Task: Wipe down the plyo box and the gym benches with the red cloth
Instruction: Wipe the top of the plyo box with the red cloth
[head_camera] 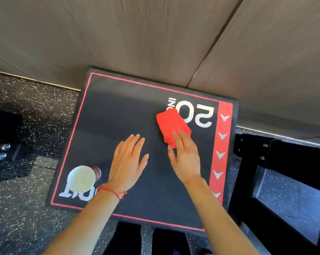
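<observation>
Two hands are seen above the plyo box (pixel 118 115), which stands against a wood-panelled wall (pixel 137 34) on a speckled floor (pixel 17 218). The cloth (pixel 171 126), folded into a red pad, lies flat on the box top, beside the printed "20" and overlapping the edge of its lettering. The right hand (pixel 186 157) is laid open on the near end of the cloth, fingers straight and pressing down rather than curled around it. The left hand (pixel 129 162) is also open, palm down, spread flat on the bare black top just beside the right hand, with nothing held; a red string is worn at its wrist. A pale cup (pixel 81 178) with a small dark red object touching it is stood at the box's near left corner, over part of the lettering there.

Wiping of the box is judged to be under way, with the cloth placed toward the far right of the top. How much of the surface has been covered cannot be told, since no wet trail or clean streak is visible. The area beneath the cup is presumably untouched, and the cup would need to be shifted for that corner to be reached. A black frame (pixel 277 162) is seen just right of the box; whether it is one of the benches cannot be told. The benches are judged to be left to wipe.
</observation>
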The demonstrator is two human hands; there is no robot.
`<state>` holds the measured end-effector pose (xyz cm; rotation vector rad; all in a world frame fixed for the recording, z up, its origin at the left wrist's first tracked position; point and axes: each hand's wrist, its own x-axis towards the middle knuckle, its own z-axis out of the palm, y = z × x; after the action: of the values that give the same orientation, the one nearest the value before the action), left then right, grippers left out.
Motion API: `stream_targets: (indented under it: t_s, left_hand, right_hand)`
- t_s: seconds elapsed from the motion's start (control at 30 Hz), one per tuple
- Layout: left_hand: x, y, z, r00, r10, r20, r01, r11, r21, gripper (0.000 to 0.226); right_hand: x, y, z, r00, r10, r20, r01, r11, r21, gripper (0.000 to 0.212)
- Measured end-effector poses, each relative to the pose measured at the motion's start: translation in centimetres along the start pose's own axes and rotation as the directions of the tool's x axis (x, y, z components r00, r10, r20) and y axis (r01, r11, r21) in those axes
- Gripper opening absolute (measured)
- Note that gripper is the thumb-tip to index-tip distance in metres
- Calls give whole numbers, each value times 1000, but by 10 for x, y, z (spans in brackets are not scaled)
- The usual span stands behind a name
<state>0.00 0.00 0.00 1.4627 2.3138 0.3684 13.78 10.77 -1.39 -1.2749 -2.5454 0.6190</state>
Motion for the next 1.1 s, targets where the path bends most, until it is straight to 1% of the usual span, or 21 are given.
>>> stream_targets:
  t_s: [0.1, 0.2, 0.27, 0.33, 0.43, 0.57, 0.7, 0.83, 0.97, 1.1]
  left_hand:
    - [15, -11, 25, 999, -25, -25, 24, 999, -26, 45]
    - [27, -20, 47, 1000, -29, -10, 28, 999, -32, 45]
    - [33, -26, 58, 999, -32, -11, 32, 999, -25, 45]
    - [37, -31, 67, 999, -39, 4, 39, 999, -24, 45]
    - [40, -35, 76, 999, -35, 11, 35, 999, -21, 45]
    - [40, -37, 81, 999, -50, 15, 50, 998, -38, 44]
    - [40, -38, 84, 998, -62, 9, 63, 997, -53, 43]
    - [41, -37, 84, 998, -70, 2, 70, 996, -46, 44]
    - [40, -37, 84, 998, -66, 8, 66, 997, -43, 50]
    - [40, -38, 83, 998, -58, 12, 58, 997, -43, 52]
  right_hand:
    - [19, 10, 31, 1000, -1, -27, 1, 1000, 12, 42]
    - [36, 18, 56, 998, -10, -60, 9, 1000, -6, 43]
    - [44, 24, 69, 995, -32, -90, 28, 998, -48, 45]
    - [50, 27, 80, 993, -26, -117, 17, 997, -81, 46]
    - [54, 29, 90, 984, -1, -176, -18, 994, -103, 51]
    - [59, 32, 95, 982, -13, -190, -20, 986, -167, 64]
    - [65, 37, 98, 980, -33, -198, -13, 973, -230, 63]
    - [71, 39, 100, 976, -16, -217, -30, 977, -209, 61]
    - [84, 40, 98, 979, -29, -201, -7, 984, -177, 63]
    - [93, 42, 96, 980, -10, -198, -12, 994, -107, 65]
